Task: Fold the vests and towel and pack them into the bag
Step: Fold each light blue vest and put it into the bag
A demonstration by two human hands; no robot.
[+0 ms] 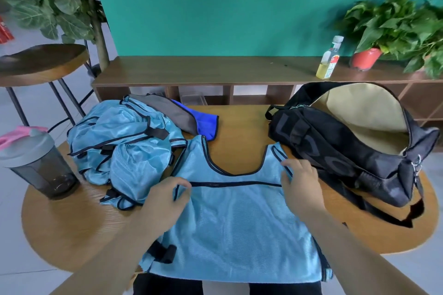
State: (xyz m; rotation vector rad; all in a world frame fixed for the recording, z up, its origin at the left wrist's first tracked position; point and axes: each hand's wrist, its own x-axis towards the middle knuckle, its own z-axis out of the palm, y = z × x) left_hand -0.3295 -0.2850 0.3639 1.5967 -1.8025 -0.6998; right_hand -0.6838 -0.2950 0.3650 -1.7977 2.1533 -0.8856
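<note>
A light blue mesh vest [235,227] with black trim lies spread flat on the round wooden table [72,230], its neckline pointing away from me. My left hand [165,199] pinches the vest's left armhole edge. My right hand [302,182] grips the right armhole edge by the shoulder strap. A heap of crumpled blue vests [119,136] lies at the left. Behind the heap lies a grey and bright blue towel [191,117]. The black duffel bag [347,148] sits at the right, unzipped, with its beige lining showing.
A grey shaker bottle [38,163] with a pink cap stands at the table's left edge. Behind the table runs a low wooden shelf [203,69] with an oil bottle [329,60] and a potted plant [393,29]. A stool [40,62] stands at the far left.
</note>
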